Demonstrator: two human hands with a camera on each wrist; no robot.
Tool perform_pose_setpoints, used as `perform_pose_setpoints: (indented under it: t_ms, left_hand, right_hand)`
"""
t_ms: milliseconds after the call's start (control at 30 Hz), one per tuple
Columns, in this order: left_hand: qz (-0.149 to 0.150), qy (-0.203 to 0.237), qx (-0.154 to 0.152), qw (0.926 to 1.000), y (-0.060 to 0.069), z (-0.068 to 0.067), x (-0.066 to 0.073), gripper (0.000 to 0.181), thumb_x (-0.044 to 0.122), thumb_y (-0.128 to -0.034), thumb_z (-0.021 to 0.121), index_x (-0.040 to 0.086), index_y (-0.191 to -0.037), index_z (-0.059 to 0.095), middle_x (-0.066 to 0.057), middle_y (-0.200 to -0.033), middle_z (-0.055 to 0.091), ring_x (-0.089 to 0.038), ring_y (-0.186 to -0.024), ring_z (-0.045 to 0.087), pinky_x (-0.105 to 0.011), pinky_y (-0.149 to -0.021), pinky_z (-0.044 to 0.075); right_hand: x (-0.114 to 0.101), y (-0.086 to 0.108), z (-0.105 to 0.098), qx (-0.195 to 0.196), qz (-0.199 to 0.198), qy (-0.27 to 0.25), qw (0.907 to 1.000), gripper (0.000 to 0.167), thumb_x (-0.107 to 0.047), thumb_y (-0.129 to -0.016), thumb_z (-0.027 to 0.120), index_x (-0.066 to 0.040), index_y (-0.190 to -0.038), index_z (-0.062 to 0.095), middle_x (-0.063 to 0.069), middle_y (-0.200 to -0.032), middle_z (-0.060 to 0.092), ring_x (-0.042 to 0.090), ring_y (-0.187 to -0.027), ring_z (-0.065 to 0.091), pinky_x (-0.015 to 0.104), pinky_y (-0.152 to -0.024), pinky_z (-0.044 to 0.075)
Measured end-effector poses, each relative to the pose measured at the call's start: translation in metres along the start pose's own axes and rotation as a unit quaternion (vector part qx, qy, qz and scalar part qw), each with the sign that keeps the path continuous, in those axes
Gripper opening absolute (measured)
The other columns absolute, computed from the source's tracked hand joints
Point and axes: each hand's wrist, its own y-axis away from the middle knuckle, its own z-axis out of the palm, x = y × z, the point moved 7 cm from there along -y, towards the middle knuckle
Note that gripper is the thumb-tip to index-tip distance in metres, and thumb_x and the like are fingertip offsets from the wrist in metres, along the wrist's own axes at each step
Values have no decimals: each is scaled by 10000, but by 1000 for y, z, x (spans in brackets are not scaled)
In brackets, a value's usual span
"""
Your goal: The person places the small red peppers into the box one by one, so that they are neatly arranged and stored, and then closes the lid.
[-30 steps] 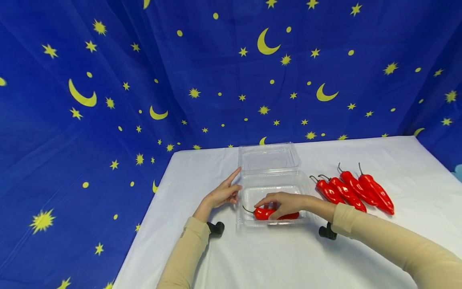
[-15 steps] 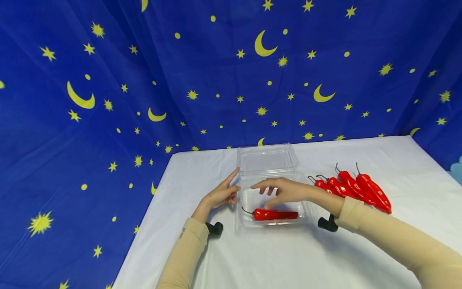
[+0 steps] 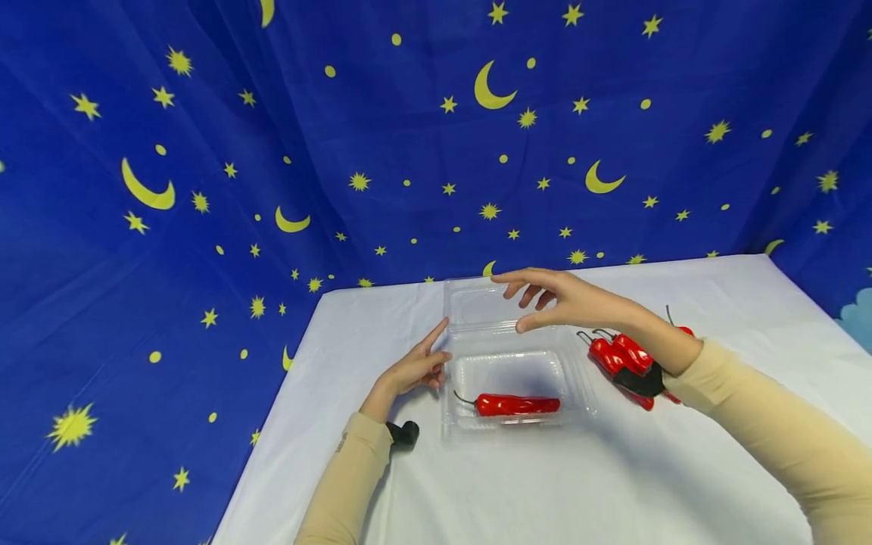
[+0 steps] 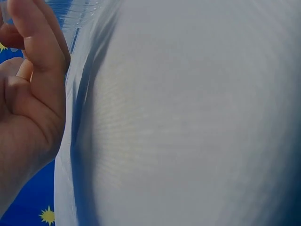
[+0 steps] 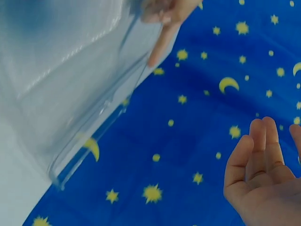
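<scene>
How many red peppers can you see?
4 visible: one red pepper in the clear container, two peppers partly behind the right wrist, another pepper beyond the right sleeve; more may be hidden.

Backdrop: blue curtain (image 3: 381, 106) beyond the far edge of your desk (image 3: 422, 492) and along its left and right sides, with soft vertical folds. Print: yellow crescents (image 3: 485, 92), stars (image 3: 86, 106) and round dots (image 3: 397, 39). Desk covering: white cloth (image 3: 504, 507), lightly creased. At your right edge, a pale blue patch (image 3: 861, 318), cut off by the frame. Your left wrist view shows mostly cloth; your right, largely curtain.
</scene>
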Motion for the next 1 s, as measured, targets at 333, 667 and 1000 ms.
perform_pose_setpoints:
  t_ms: [333,667,1000]
  left_hand:
    - [-130,-26,16,9999,0,-1,-1,761,130,-953,527,427,-1502,90,-60,-630,495,-123,-535,526,-218,-472,488]
    - [14,44,-78,10000,1,-3,-5,771,170,-938,553,406,-1510,92,-43,-662,489,-119,-563,554,-219,-486,511]
    - [-100,59,-32,9999,0,-3,-3,746,135,-956,529,415,-1504,107,-41,-650,435,-147,-582,558,-240,-500,518]
  right_hand:
    - [41,27,-61,1032,737,145,9918,643,-124,-859,699,-139,-1437,416,94,-1188,560,186,-974,589,236,-797,509]
    - [100,90,-106,2196,1707,113,9605,621,-181,-913,635,-207,-1469,361,58,-1211,523,70,-931,561,159,-743,472]
    - [160,155,-109,2534,2360,-160,9380,632,-248,-959,555,-213,-1511,248,189,-1332,399,-38,-900,521,133,-705,488]
